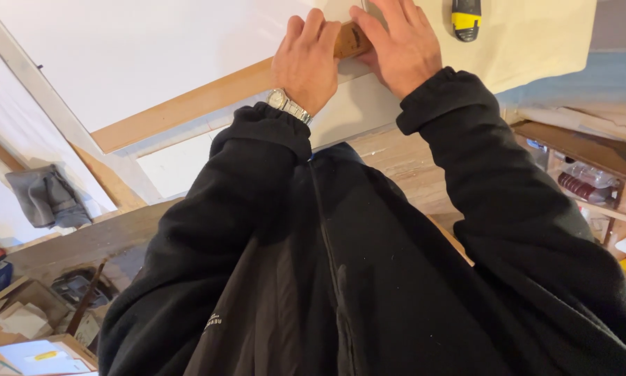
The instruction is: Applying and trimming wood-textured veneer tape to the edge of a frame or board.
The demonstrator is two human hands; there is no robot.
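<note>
Pressing from both sides, the left hand [304, 59] and the right hand [401, 47] close on a small wooden block [350, 40] at about 12 o'clock of the view; only a brown, smooth piece of it shows between the fingers. The block sits on the end of a long flat wooden strip [187, 111], light brown, which runs toward 9 o'clock across a white panel [132, 52] with a matte surface. A metal wristwatch [288, 105] shines at the left wrist, just above the black fleece sleeve [257, 146] (the fabric looks soft and a little fuzzy). At 1 o'clock a yellow and black tool [466, 17] lies on a cream sheet [535, 35]. At 3 o'clock an open wooden shelf [577, 146] holds a clear plastic packet [590, 174]. At 9 o'clock a grey cloth [48, 196] lies crumpled.
</note>
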